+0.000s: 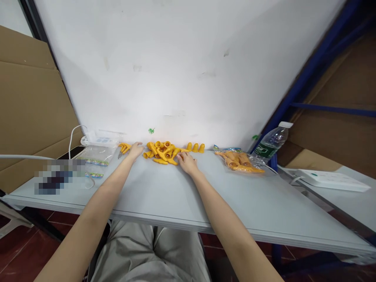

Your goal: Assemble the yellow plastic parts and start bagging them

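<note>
A pile of yellow plastic pieces [161,152], some cup-shaped and some long and curved, lies between my two hands. At its left side is my left hand [136,150], fingers loosely stretched and nothing visible in them. My right hand [188,162] touches the right edge of the pile with its fingertips, its thumb apart from the fingers. Just beyond it, three yellow cups [195,147] stand in a row, upside down, against the white wall panel. Left of my left hand are a few slim yellow pieces [124,147] beside small metal parts [120,155] that look like screws.
A clear bag of orange-yellow parts [239,161] lies on the grey table [164,196] to the right, near a tilted water bottle [272,143]. Flat clear bags [100,155] and a white cable [70,141] lie left. A white power strip [331,180] sits far right.
</note>
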Tool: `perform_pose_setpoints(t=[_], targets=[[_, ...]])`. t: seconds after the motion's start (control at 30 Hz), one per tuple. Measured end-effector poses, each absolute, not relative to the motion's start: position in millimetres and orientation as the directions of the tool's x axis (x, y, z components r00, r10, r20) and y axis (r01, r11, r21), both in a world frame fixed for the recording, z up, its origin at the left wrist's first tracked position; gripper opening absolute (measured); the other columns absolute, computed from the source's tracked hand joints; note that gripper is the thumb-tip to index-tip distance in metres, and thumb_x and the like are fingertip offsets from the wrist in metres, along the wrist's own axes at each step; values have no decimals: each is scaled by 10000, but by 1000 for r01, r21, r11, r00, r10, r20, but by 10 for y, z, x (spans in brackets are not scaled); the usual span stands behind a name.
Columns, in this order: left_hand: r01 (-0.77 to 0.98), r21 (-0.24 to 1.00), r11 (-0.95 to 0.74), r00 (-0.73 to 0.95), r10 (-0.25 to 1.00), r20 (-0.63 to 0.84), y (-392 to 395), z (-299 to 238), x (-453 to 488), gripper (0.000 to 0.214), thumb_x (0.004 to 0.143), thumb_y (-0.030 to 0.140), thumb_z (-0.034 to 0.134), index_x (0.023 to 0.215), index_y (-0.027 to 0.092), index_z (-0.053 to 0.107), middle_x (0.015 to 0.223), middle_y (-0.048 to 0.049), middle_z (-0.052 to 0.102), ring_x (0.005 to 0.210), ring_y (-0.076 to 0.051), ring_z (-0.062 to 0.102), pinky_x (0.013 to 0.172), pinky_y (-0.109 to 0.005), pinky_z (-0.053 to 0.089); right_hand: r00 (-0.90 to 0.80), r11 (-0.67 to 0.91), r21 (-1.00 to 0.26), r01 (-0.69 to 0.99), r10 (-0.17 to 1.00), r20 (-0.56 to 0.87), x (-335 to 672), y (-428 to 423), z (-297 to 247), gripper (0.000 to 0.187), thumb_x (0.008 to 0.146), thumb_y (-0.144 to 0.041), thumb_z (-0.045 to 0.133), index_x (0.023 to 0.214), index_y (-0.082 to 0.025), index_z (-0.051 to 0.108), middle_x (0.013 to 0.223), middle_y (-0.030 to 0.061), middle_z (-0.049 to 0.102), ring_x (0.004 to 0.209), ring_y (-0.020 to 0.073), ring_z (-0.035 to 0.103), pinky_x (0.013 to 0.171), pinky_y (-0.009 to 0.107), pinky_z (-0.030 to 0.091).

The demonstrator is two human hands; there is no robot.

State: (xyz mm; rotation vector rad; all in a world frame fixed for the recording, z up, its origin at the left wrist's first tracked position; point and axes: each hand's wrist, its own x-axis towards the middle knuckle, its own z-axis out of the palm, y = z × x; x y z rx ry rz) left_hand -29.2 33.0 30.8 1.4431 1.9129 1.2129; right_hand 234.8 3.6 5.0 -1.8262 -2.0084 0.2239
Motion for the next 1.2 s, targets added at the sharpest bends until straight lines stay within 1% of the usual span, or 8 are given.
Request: perform_pose_setpoints(t=[0.13,0.23,0.4,0.57,0.73,0.87,1.0,1.2], targets=[[320,947,-36,-385,908,164,244,314,-156,352,775,155,518,1113,175,617,1289,-111,604,1219,-201,545,985,-283,436,72,21,-373,928,970,232,2359,32,47,331,963,-374,337,1123,-182,554,1240,139,551,1091,278,561,948,478,408],[283,958,-54,-400,901,169,199,266,-121,334,770,134,511,1082,173,622,1244,-105,625,1200,-195,558,1002,-290,435,149,-64,-340,938,962,229,2377,30,43,316,931,-325,398,1169,-153,514,1236,168,535,1122,295,552,929,450,417],[381,924,-42,-428,877,216,121,86,-170,342,767,109,483,1071,181,621,1237,-83,630,1216,-205,539,1041,-324,409,239,-171,-312,935,951,195,2423,25,57,387,896,-227,402,1254,-92,460,1191,213,577,1142,321,551,926,452,412],[516,853,-81,-390,864,318,20,-21,-188,343,759,99,478,1064,160,624,1190,-99,644,1158,-228,570,1030,-356,421,260,-209,-263,942,950,173,2502,24,79,374,896,-199,377,1203,-83,557,1169,215,622,1123,320,566,951,461,383],[621,764,-174,-319,835,449,-60,6,-104,350,776,86,467,1084,164,612,1167,-108,634,1159,-232,556,1038,-376,416,279,-186,-313,931,916,286,2554,1,121,427,935,-236,293,1216,-116,591,1169,218,610,1137,332,543,953,476,353],[677,697,-235,-248,819,517,-115,38,-76,371,791,80,464,1132,138,599,1156,-137,619,1164,-244,544,1063,-383,394,247,-95,-351,931,874,420,2545,-29,177,468,937,-245,298,1353,-131,480,1239,200,574,1193,325,483,983,464,325],[732,569,-374,-119,753,647,-189,72,-61,425,858,157,466,1280,175,519,1273,-127,555,1240,-229,487,1090,-382,367,80,109,-297,949,826,558,2490,-7,183,494,934,-205,319,1414,-149,418,1312,183,535,1244,296,434,1045,462,281],[753,320,-575,118,596,794,-273,85,69,453,926,330,475,1367,225,470,1416,-133,428,1228,-231,496,1050,-400,404,-246,482,-53,875,537,807,2246,54,47,419,919,-116,355,1298,-186,520,1184,138,618,1121,239,545,1101,522,245]])
